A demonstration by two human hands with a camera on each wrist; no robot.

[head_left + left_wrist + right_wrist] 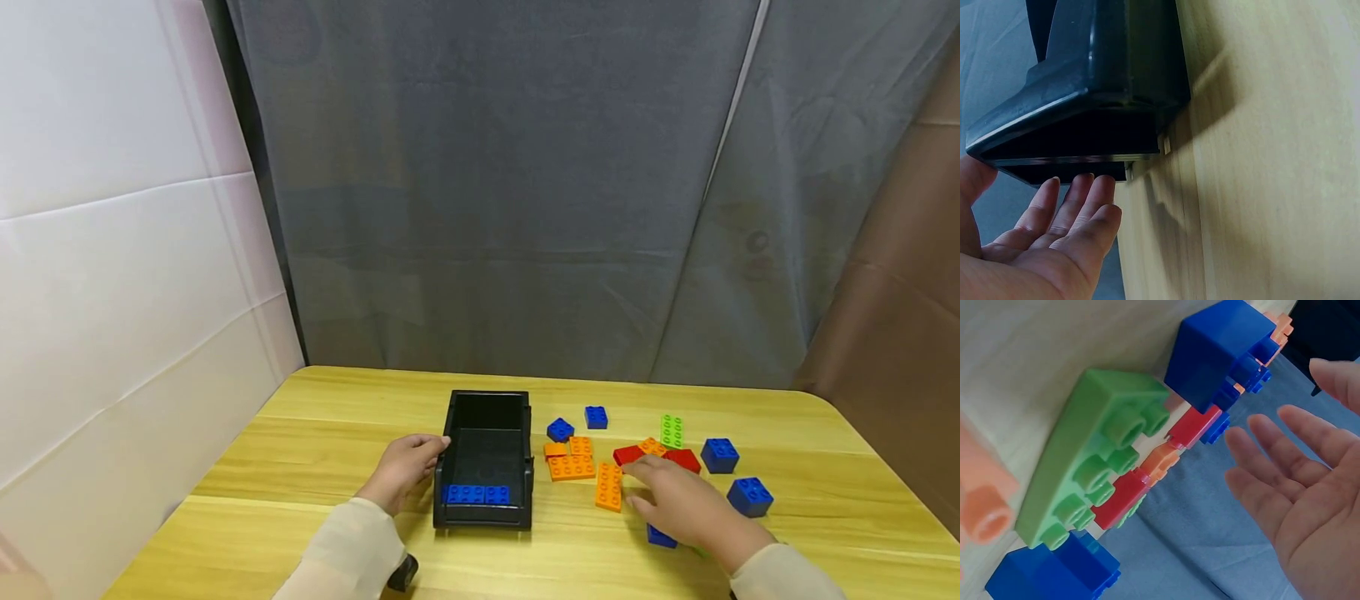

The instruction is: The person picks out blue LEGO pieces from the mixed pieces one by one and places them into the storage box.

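My left hand [408,468] grips the left side of a black bin [484,518], thumb at its rim. In the left wrist view the other fingers [1079,206] curve against the bin's outer side. Blue bricks [477,495] lie inside the bin at its near end. My right hand [671,498] hovers over the scattered bricks with loosely spread fingers, holding nothing. Its fingertips are close to a red brick [628,455] and an orange brick [609,487]. A second red brick [683,459] is just beyond the hand. Under it, a blue brick [661,537] is partly hidden.
Several orange bricks [572,468] cluster right of the bin, with small blue bricks [596,417] behind them. A green brick [672,432] lies farther back. Taller blue bricks [720,456] stand at the right. Grey cloth [480,208] hangs behind the wooden table [352,400].
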